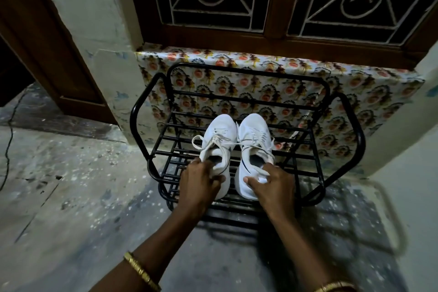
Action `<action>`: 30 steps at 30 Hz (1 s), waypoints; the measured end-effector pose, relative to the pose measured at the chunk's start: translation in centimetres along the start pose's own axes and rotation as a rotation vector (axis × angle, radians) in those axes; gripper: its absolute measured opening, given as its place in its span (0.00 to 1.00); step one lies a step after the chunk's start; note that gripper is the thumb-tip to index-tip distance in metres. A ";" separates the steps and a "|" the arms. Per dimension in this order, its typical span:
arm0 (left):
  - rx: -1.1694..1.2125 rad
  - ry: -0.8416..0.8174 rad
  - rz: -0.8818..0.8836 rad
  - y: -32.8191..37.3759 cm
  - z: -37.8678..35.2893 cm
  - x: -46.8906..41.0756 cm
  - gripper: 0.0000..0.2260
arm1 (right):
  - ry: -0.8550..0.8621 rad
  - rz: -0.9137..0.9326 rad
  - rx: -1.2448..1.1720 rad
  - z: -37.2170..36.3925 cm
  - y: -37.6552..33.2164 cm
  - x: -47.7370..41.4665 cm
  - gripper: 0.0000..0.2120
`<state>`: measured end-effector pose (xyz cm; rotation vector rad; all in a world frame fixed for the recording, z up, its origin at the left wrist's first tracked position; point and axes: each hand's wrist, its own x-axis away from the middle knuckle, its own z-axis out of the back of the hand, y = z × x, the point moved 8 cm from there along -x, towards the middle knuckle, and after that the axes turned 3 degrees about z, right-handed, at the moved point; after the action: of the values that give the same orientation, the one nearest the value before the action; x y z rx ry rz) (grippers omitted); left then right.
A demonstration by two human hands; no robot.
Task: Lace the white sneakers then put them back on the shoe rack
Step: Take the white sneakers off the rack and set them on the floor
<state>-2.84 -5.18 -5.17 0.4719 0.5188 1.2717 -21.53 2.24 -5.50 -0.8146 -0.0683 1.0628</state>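
The left hand (200, 181) is curled around the heel of the left sneaker (219, 149), fingers hooked into the collar and thumb against the heel's side. The right hand (270, 184) clamps the heel of the right sneaker (253, 149) the same way, thumb pointing toward 9 o'clock across the back of the heel, fingers on the collar's far edge. Each forearm carries a gold bangle (141, 270), at 6 o'clock from its hand.

Both sneakers sit side by side on the top tier of the black rack (343, 125), toes toward 12 o'clock, inner sides touching or nearly so. Their laces (206, 142) are threaded through the eyelets, with loose ends trailing over the sides.

At 12 o'clock from the rack stands a floral-patterned panel (369, 92), with a wooden window (275, 7) and white scrollwork grille above it. The floor (71, 197) is speckled grey.
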 end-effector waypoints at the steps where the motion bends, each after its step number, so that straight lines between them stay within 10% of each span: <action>1: 0.018 0.005 -0.022 0.2 0.4 1.2 0.19 | 0.008 0.004 0.000 0.8 -0.3 1.0 0.20; 15: 0.019 -0.136 -0.070 -4.3 0.4 22.9 0.15 | 0.007 0.089 0.093 5.5 -0.9 22.6 0.17; 30: -0.154 -0.305 -0.053 -19.7 -16.4 28.8 0.15 | -0.149 -0.005 0.024 -10.1 11.7 34.1 0.20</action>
<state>8.41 19.01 -33.01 0.5079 0.1744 1.1529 -8.49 26.45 -30.93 -0.7127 -0.1826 1.1165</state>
